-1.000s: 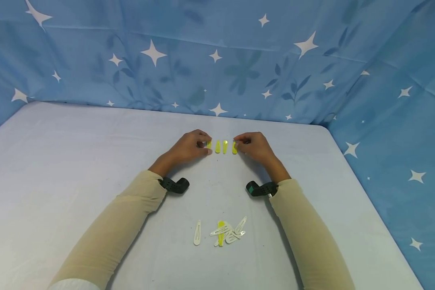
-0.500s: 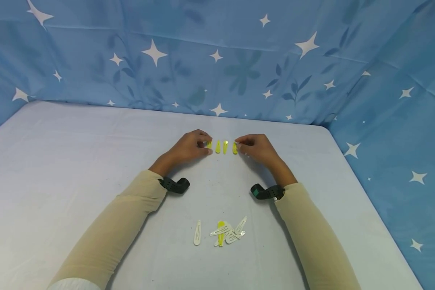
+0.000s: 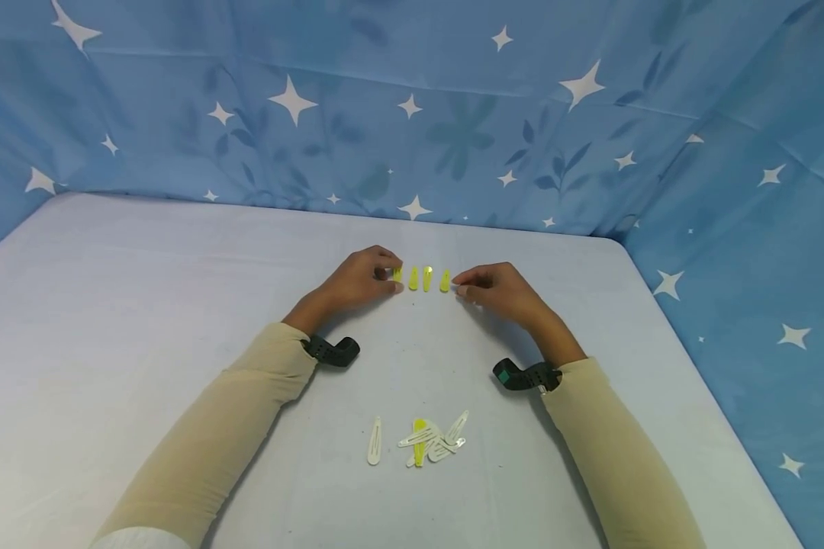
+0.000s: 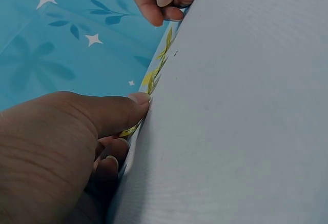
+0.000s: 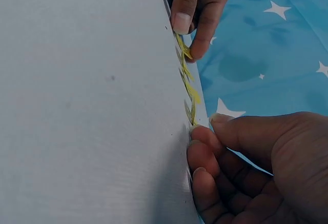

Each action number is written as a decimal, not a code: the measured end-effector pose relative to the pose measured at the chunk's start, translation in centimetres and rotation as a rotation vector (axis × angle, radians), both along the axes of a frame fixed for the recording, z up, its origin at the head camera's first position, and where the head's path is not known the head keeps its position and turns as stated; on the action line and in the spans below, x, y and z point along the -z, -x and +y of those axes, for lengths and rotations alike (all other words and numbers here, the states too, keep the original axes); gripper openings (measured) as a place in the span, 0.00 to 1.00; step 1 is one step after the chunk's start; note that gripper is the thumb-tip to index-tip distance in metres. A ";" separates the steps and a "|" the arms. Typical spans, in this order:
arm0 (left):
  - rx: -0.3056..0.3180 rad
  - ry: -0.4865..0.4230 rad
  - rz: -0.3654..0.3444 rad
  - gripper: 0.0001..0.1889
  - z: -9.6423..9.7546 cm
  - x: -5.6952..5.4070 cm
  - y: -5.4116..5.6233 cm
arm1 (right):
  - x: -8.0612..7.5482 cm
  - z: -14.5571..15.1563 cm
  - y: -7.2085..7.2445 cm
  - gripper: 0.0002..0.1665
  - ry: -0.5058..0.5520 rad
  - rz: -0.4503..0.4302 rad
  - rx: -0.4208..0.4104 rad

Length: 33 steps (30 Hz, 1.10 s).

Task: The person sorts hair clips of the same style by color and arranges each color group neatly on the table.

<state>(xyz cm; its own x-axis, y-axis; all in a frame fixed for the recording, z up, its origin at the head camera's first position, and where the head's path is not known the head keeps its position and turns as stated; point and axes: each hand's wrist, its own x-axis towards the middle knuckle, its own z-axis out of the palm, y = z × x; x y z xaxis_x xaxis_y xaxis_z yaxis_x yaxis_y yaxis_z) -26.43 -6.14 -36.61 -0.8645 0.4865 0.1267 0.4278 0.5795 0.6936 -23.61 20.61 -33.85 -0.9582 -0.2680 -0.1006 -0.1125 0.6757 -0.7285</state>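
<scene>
Several yellow snap hair clips stand side by side in a row near the table's far edge. My left hand has thumb and fingertips at the two ends of the leftmost yellow hair clip, partly covering it. Two more clips, a yellow hair clip and its neighbour hair clip, lie untouched in the middle. Just right of the rightmost yellow hair clip is my right hand, its loosely bent fingers holding nothing. The right wrist view shows those fingertips close beside the row.
Nearer me on the white table lies a loose pile of white hair clips with one yellow hair clip among them. A single white hair clip lies left of it. A blue star-patterned curtain hangs behind.
My right hand has let go of the rightmost yellow hair clip and drawn back to the right and slightly toward me. The left hand stays at the leftmost clip.
</scene>
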 end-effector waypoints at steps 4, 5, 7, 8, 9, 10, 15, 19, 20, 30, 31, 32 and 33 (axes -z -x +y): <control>-0.012 0.008 -0.003 0.24 0.1 -0.1 0.0 | -0.2 0.1 -0.6 0.13 -0.007 0.022 -0.035; -0.015 0.010 -0.004 0.24 0.1 -0.1 -0.1 | -0.2 0.1 -0.8 0.13 -0.005 0.024 -0.040; -0.020 0.012 -0.005 0.24 0.1 -0.1 -0.1 | -0.2 0.1 -1.1 0.13 0.003 0.028 -0.051; -0.022 0.011 -0.007 0.23 0.1 -0.1 -0.1 | -0.2 0.2 -1.3 0.13 0.013 0.022 -0.056; -0.021 0.011 -0.005 0.23 0.1 -0.1 -0.1 | -0.2 0.2 -1.4 0.13 0.024 0.015 -0.063; -0.022 0.010 -0.007 0.23 0.1 -0.1 -0.1 | -0.3 0.2 -1.5 0.13 0.037 0.002 -0.068; -0.023 0.004 -0.016 0.23 0.2 0.0 0.0 | -0.5 0.2 -2.1 0.14 0.097 -0.054 -0.086; -0.022 -0.001 -0.020 0.23 0.3 0.1 0.0 | -0.7 0.1 -2.7 0.15 0.128 -0.074 -0.106; -0.021 -0.002 -0.019 0.23 0.3 0.1 0.0 | -0.8 0.0 -2.9 0.15 0.138 -0.074 -0.115; -0.044 -0.005 -0.026 0.23 0.5 0.0 -0.1 | -0.7 -0.6 -4.7 0.13 0.174 -0.078 -0.206; -0.043 -0.003 -0.025 0.24 0.4 0.0 -0.1 | -0.6 -0.6 -4.9 0.13 0.179 -0.082 -0.206; -0.040 0.001 -0.021 0.24 0.4 0.0 -0.1 | -0.6 -0.6 -5.0 0.13 0.183 -0.084 -0.203; -0.036 0.004 -0.019 0.24 0.4 0.0 -0.1 | -0.5 -0.5 -5.2 0.13 0.190 -0.085 -0.201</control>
